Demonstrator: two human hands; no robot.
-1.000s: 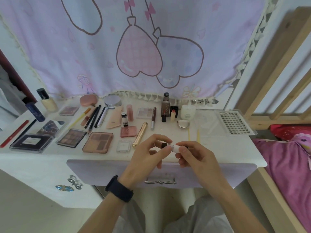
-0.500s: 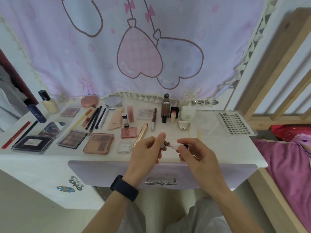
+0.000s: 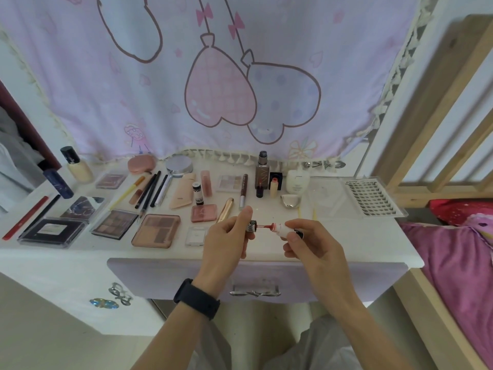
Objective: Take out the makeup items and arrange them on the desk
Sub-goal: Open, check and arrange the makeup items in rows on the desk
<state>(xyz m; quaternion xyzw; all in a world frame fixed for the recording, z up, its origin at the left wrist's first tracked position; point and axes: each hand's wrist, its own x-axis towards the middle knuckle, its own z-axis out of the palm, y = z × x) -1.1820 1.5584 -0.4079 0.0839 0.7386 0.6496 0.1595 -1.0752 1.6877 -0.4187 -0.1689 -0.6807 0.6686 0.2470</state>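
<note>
I hold a lip gloss tube (image 3: pixel 285 230) in my right hand (image 3: pixel 312 249), grip pinched shut around it, and its cap (image 3: pixel 251 226) with the red wand in my left hand (image 3: pixel 226 243), likewise closed. Both hover just right of the gold lipstick (image 3: pixel 226 212) above the bench (image 3: pixel 346 244). Checking the shade, it seems; next I must seat the wand straight, twist shut, and set it down.

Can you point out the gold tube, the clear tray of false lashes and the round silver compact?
Shiny gold metal tube (image 3: pixel 225 212), head view: middle of its body.
Clear plastic tray of false lashes (image 3: pixel 369 199), head view: middle of the lash rows.
Round silver compact (image 3: pixel 179 165), head view: centre of its lid.
</note>
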